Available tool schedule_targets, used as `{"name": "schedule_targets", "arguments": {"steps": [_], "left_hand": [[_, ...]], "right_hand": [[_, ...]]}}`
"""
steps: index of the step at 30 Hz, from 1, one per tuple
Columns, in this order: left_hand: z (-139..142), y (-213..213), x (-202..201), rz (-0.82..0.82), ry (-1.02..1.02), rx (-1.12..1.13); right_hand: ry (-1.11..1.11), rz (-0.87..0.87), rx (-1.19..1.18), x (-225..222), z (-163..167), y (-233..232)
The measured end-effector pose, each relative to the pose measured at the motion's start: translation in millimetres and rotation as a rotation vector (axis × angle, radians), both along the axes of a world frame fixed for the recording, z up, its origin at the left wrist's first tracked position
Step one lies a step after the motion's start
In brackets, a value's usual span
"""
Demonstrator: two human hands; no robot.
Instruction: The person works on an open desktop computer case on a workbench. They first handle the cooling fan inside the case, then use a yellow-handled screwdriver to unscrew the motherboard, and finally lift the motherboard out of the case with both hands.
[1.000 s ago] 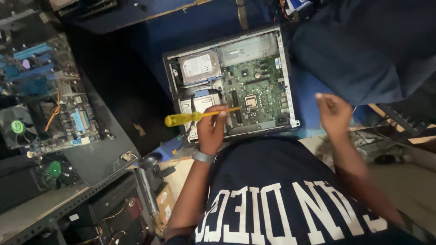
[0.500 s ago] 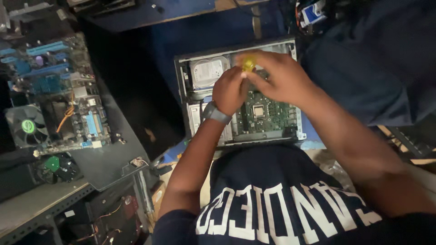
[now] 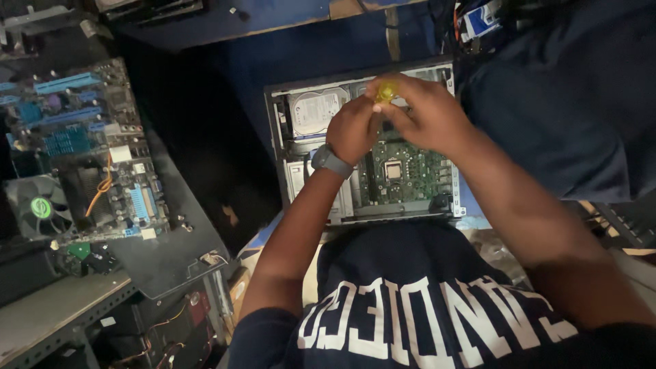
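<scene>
Two hands meet over the open computer case [image 3: 301,198], and I see both arms reaching forward from the bottom of the view. My left hand [image 3: 352,130] comes up from a bent forearm, wearing one grey wristwatch [image 3: 330,160], with its fingers curled together near the upper shaft of the screwdriver [image 3: 387,91]; whether they actually pinch the shaft I cannot tell, since the right hand covers that spot. My right hand [image 3: 427,116] arrives from the right, its fingers wrapped down over the screwdriver's handle, which pokes out as one translucent yellow, rounded knob at the top of the grip. So the screwdriver stands roughly on end above the case's upper middle, between both hands.

Inside the case, a grey sheet-metal box, lies one green circuit board [image 3: 410,174] with a small square silver socket in its middle, and one flat hard drive [image 3: 316,111] with a shiny metal lid and a pale label in the upper left bay.

On the dark shelf to the left I count one bare motherboard [image 3: 89,137] with blue slots and orange wires, and one round black fan [image 3: 42,208] with a green hub just below it.
</scene>
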State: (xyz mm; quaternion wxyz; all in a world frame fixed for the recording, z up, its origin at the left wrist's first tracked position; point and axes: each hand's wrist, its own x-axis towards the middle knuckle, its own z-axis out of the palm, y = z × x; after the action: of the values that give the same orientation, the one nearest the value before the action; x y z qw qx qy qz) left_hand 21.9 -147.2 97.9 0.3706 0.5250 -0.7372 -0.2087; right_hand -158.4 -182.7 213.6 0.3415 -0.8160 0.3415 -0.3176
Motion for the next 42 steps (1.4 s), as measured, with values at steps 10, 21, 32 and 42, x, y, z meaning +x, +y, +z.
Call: {"name": "schedule_targets", "arguments": {"steps": [10, 21, 32, 42], "left_hand": [[0.1, 0.1, -1.5, -0.007, 0.003, 0.045], [1.5, -2.0, 0.2, -0.014, 0.046, 0.050], [-14.3, -2.0, -0.2, 0.037, 0.013, 0.137], [-13.8, 5.7, -6.8, 0.034, -0.002, 0.120]], "right_hand": [[0.011, 0.011, 0.009, -0.4, -8.7, -1.2], [-0.018, 0.036, -0.001, 1.9, -9.9, -3.9], [-0.207, 0.106, 0.132, 5.7, -10.8, 4.6], [-0.612, -0.110, 0.184, 48.1, -80.8, 21.0]]}}
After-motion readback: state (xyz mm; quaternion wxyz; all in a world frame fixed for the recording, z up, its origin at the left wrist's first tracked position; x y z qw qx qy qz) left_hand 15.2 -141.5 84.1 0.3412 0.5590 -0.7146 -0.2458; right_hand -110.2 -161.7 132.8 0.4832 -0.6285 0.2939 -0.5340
